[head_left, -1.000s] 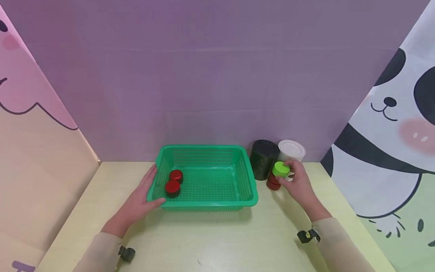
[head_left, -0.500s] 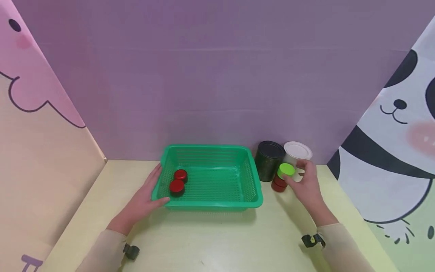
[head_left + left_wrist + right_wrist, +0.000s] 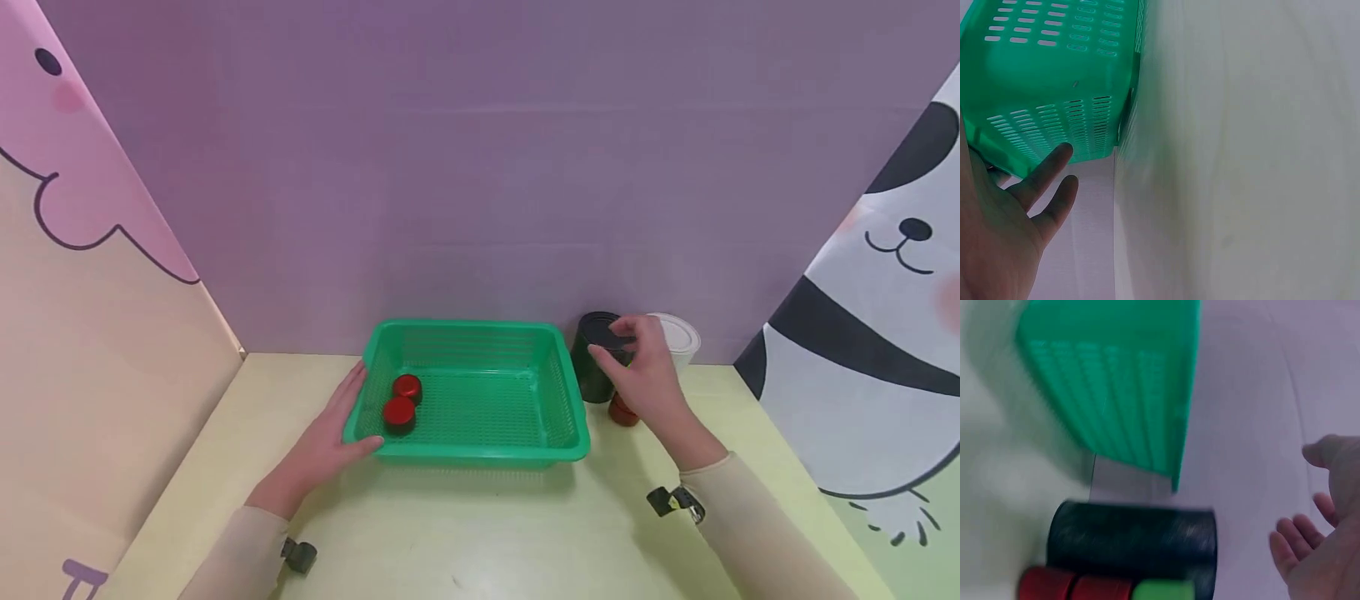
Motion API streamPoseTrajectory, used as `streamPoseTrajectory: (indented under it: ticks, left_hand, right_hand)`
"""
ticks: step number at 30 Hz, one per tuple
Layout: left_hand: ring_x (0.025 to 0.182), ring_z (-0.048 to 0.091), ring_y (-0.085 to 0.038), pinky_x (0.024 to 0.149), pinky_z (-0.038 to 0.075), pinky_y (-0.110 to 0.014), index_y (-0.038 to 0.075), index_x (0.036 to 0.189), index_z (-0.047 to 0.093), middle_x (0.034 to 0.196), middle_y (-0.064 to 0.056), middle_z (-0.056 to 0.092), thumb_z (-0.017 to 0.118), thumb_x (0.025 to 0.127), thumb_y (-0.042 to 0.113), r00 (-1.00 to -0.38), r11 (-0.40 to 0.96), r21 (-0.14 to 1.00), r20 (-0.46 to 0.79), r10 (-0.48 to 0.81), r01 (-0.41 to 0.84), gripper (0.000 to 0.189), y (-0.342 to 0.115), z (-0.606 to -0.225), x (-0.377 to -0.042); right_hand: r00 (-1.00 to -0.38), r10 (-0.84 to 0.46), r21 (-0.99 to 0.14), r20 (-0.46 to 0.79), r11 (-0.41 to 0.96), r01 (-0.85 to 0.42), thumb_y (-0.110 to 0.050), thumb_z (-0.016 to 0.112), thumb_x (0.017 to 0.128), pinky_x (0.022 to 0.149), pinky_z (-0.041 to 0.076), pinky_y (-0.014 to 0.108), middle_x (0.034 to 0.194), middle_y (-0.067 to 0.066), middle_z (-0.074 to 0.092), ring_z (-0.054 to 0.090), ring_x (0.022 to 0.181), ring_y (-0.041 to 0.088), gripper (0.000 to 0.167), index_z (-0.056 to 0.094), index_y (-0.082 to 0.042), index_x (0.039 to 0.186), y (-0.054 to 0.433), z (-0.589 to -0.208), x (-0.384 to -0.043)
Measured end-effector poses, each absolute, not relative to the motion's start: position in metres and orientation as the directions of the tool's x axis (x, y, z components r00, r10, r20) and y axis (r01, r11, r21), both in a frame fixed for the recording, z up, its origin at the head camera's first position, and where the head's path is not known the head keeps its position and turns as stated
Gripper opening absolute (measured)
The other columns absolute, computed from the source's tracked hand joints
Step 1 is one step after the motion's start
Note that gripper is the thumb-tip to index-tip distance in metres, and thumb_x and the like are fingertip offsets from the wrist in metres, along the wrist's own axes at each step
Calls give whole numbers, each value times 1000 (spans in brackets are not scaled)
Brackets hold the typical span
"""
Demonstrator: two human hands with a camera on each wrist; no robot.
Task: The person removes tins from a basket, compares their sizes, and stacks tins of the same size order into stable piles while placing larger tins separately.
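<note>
My left hand (image 3: 318,450) rests on the left side of a green plastic basket (image 3: 480,454), its thumb on the front rim. In the left wrist view its fingers (image 3: 1044,178) are nearly straight. Two small round red-topped pieces (image 3: 399,414) lie inside the basket at the left. My right hand (image 3: 648,379) is raised in front of a black can (image 3: 588,375), holding nothing, with thumb and fingers apart. Below it stands a stack of red round pieces (image 3: 622,412). A bright green round piece (image 3: 1163,590) tops that stack in the right wrist view; the hand mostly hides it in the head view.
A white lidded can (image 3: 678,337) stands beside the black can, partly behind my right hand. A purple wall (image 3: 480,208) rises behind the pale table (image 3: 465,533). Printed panels flank both sides, with a panda (image 3: 900,333) on the right.
My right hand has let go of the green piece on the stack and moved up and left. My left hand stays at the basket. The head view has shifted slightly.
</note>
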State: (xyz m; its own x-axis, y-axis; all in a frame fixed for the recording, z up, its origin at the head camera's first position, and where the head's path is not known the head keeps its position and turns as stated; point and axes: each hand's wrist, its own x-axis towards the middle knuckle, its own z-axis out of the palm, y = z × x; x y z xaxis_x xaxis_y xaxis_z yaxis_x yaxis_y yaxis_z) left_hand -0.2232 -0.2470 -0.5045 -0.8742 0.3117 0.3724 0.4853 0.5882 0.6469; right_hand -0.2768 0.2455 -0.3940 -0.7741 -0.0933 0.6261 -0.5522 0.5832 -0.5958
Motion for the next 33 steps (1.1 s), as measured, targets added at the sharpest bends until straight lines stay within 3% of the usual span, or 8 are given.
streamPoseTrajectory:
  ticks: [4, 12, 22, 33]
  left_hand:
    - [167, 19, -43, 119, 37, -76, 11, 179, 13, 186, -7, 10, 80, 98, 33, -872, 593, 639, 378, 312, 490, 107, -251, -505, -223]
    - [167, 19, -46, 119, 35, -78, 7, 178, 15, 185, -10, 12, 82, 95, 30, -869, 569, 658, 388, 306, 494, 109, -253, -506, -218]
    - [167, 20, -45, 121, 34, -76, 9, 178, 17, 185, -11, 13, 83, 95, 29, -860, 594, 625, 412, 299, 506, 108, -259, -512, -217]
    - [166, 20, -46, 119, 35, -77, 6, 177, 17, 185, -13, 13, 83, 94, 28, -850, 580, 624, 427, 308, 524, 108, -263, -507, -216]
  right_hand:
    - [-815, -251, -605, 522, 564, -561, -6, 80, 102, 100, 51, 56, 128, 22, 57, 59, 118, 40, 36, 58, 4, 128, 215, -383, -286]
    - [-771, -550, -604, 321, 508, -614, -13, 79, 104, 105, 53, 59, 132, 16, 60, 61, 122, 33, 38, 59, -2, 134, 158, -368, -310]
    - [-607, -749, -429, 266, 472, -770, -15, 84, 101, 102, 56, 47, 119, 8, 67, 67, 113, 31, 30, 66, -6, 122, 87, -366, -339]
    - [-556, -795, -391, 244, 444, -806, -21, 90, 95, 105, 54, 41, 124, 13, 69, 65, 115, 28, 40, 68, -6, 125, 36, -383, -366]
